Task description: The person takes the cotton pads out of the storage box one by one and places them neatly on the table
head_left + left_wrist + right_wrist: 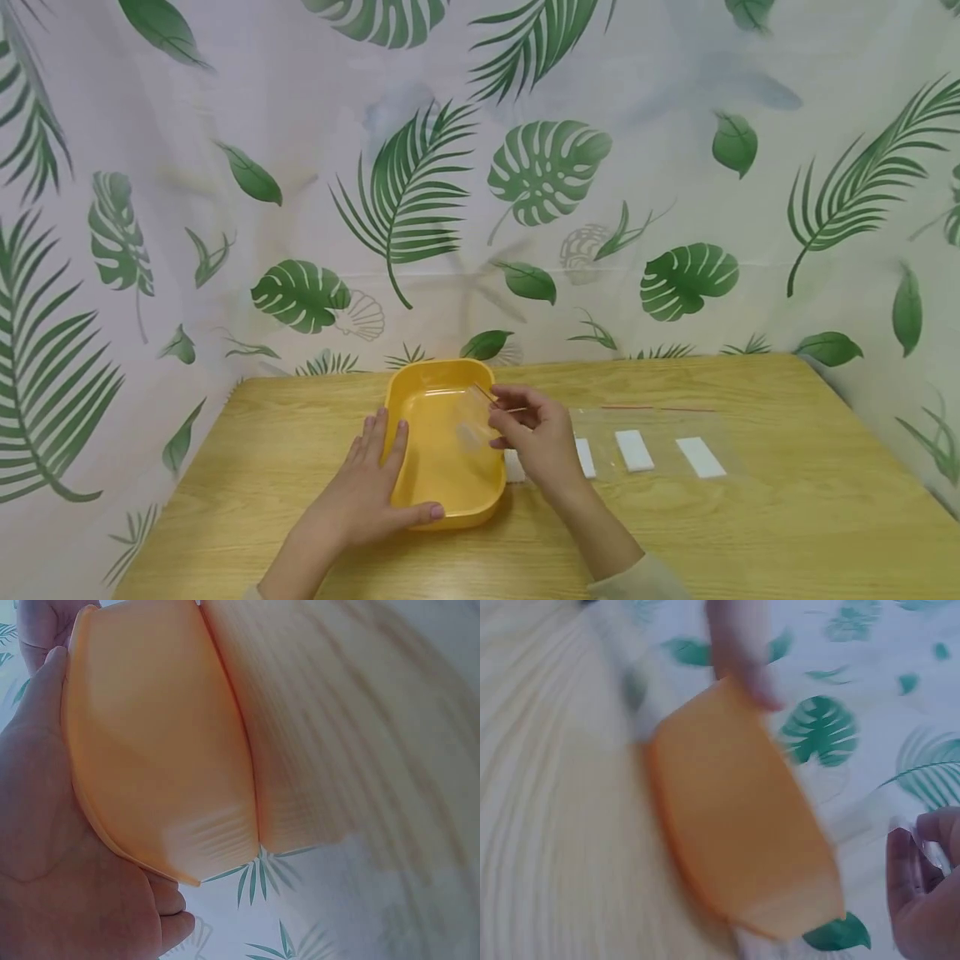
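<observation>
A yellow plastic tray (450,517) stands on the wooden table. My left hand (360,492) rests along its left side with fingers spread and extended, the thumb lying over the near rim; in the left wrist view the same hand (45,817) lies along the tray's rim (150,712). Above the tray's right edge, my right hand (536,433) pinches a clear zip bag (472,417) with a red strip at its top. The right wrist view is blurred; there the fingers of my right hand (930,892) are curled on clear film.
Right of the tray, several clear bags with red strips lie in a row on the table (810,500), showing white rectangles such as this white patch (701,457). Part of the row is behind my right hand. A leaf-patterned cloth (450,208) hangs behind the table.
</observation>
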A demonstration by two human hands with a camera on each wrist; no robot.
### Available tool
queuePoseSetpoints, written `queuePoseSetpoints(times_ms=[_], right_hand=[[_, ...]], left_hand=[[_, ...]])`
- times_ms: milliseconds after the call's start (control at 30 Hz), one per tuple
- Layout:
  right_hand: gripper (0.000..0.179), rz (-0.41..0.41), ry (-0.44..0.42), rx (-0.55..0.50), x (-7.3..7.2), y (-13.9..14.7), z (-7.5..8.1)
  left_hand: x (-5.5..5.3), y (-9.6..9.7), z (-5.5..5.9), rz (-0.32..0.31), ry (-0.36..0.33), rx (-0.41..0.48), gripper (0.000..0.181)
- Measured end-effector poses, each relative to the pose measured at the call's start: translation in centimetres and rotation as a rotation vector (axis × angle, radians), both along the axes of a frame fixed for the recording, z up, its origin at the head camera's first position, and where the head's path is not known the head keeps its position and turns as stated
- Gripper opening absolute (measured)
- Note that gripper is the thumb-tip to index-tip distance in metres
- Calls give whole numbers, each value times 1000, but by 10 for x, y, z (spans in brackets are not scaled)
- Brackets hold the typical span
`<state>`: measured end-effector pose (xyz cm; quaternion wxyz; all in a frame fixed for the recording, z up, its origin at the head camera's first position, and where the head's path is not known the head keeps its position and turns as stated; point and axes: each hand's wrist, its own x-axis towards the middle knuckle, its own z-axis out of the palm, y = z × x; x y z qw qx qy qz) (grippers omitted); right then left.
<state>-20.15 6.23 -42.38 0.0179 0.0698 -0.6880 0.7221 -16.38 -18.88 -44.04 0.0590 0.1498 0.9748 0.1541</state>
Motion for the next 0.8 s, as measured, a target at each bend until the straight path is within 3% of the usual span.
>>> queuePoseSetpoints(times_ms=[133,233,367,433,500,667,800], right_hand=[[35,14,-185,-153,-2,15,8],[35,91,-258,-230,-3,28,18],[31,280,-268,-330,-1,44,31],[29,320,-228,-313,-1,48,32],[27,295,-164,-230,-1,47,28],[26,102,-103,18,-4,28,5],[34,66,-195,-63,-4,15,-7]], left_hand=[[0,2,0,-12,-2,6,121],[0,2,1,-9,-3,1,121],[1,0,2,6,-12,-10,121],[1,0,3,5,-15,-3,121],[1,0,3,4,-13,-8,121],[1,-1,0,8,-7,-19,122],[1,0,-2,0,12,-13,121]])
